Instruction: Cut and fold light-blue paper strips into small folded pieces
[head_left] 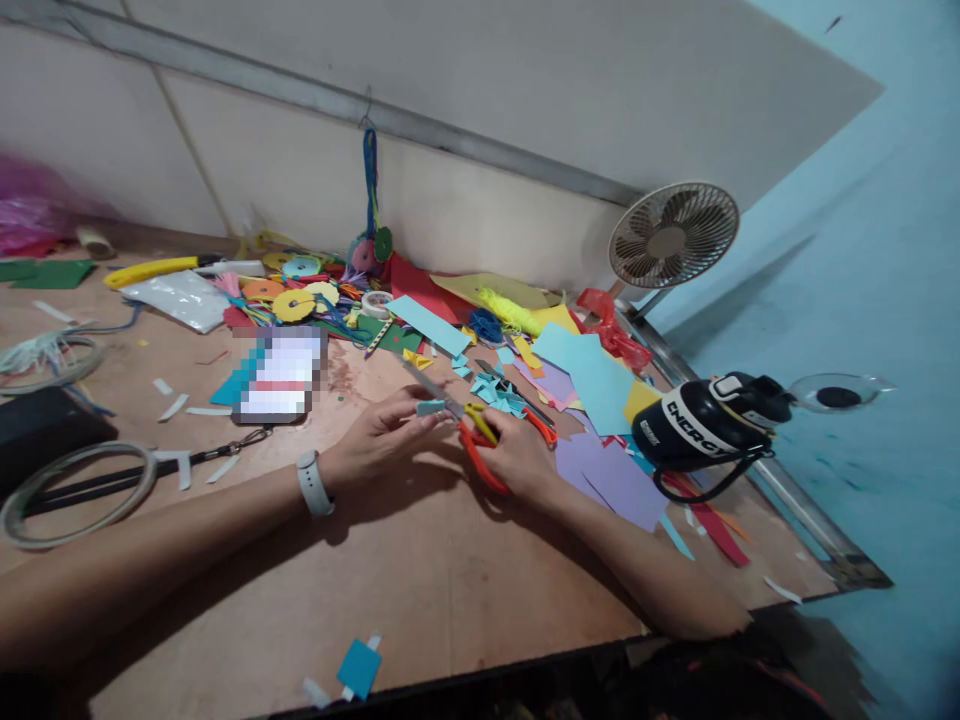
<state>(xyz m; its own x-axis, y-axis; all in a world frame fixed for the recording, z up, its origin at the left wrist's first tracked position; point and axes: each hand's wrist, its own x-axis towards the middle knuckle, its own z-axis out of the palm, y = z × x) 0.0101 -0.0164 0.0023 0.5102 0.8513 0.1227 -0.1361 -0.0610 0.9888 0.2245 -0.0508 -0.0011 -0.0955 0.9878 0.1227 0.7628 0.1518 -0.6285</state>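
My left hand (382,435) pinches a small light-blue piece of paper (430,407) between thumb and fingers. Close beside it, my right hand (517,455) grips a pair of scissors (480,455) with orange and yellow handles. The scissor blades point up and left, around or right behind the blue paper; I cannot tell if they touch it. Beyond my hands lies a heap of small light-blue paper pieces (499,395). A second cutting tool with an orange handle (541,427) rests against that heap.
A phone (277,375) lies left of centre. Coloured discs and yarn (296,300) crowd the back. On the right, purple paper (611,480) lies near a black bottle (701,425), with a fan (671,235) behind. A tape ring (79,495) sits at left, a blue square (359,668) in front.
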